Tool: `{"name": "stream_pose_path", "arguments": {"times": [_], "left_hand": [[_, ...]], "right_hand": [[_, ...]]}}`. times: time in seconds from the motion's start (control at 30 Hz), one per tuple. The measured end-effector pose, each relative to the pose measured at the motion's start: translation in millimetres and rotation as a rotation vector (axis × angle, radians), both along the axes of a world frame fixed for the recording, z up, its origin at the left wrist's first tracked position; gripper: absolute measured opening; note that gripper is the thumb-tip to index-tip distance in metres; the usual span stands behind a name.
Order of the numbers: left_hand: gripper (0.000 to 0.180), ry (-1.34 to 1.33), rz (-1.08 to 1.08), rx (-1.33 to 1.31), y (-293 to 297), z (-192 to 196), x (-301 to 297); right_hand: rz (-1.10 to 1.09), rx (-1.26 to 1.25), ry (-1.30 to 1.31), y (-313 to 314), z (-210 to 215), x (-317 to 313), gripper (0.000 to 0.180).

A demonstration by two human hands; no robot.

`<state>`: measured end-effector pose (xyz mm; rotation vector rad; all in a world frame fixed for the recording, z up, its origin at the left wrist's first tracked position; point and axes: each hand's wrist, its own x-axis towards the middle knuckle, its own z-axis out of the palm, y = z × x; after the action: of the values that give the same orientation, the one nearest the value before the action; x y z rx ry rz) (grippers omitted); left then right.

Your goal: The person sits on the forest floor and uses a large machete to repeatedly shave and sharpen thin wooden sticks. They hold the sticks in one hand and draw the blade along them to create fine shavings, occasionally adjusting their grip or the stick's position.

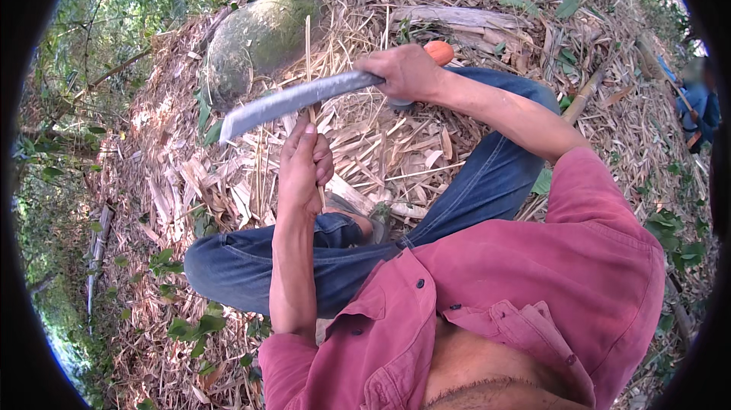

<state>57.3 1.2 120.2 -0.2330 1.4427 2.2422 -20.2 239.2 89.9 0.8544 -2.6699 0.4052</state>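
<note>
My right hand (407, 73) is closed round the handle of a machete (297, 96). The handle's rounded orange end sticks out past my wrist. The long grey blade reaches left, its broad tip lowest, and passes just above my left fist. My left hand (306, 155) is closed, thumb uppermost, round a thin upright wooden strip (308, 41). The strip's pale upper part rises beyond the blade, and a short piece shows below the fist. Whether the edge touches the strip, I cannot tell.
A large mossy boulder (263, 41) lies ahead, beyond the blade. Dry shavings and split pieces cover the ground between my bent legs in jeans. A weathered log (461, 18) lies at the far side. Another person in blue (699, 102) is at the far right. Green plants grow on the left.
</note>
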Motion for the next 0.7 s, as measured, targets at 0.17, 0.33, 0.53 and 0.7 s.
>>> {"name": "stream_pose_path", "arguments": {"times": [0.17,0.33,0.53,0.7], "left_hand": [[0.04,0.03,-0.082,0.025,1.5,6.3,4.6],[0.04,0.029,-0.109,0.129,-1.9,4.7,-0.3],[0.044,-0.084,0.008,0.228,-7.3,-8.7,-9.6],[0.038,-0.146,-0.011,0.518,-5.4,-4.8,-7.4]], "right_hand": [[-0.268,0.06,-0.063,35.8,-1.7,-52.7,0.015],[-0.533,-0.026,-0.254,70.4,9.7,-66.1,0.024],[-0.141,-0.099,-0.067,36.9,9.9,-11.7,0.03],[0.061,-0.021,0.09,10.7,-3.0,1.3,0.028]]}}
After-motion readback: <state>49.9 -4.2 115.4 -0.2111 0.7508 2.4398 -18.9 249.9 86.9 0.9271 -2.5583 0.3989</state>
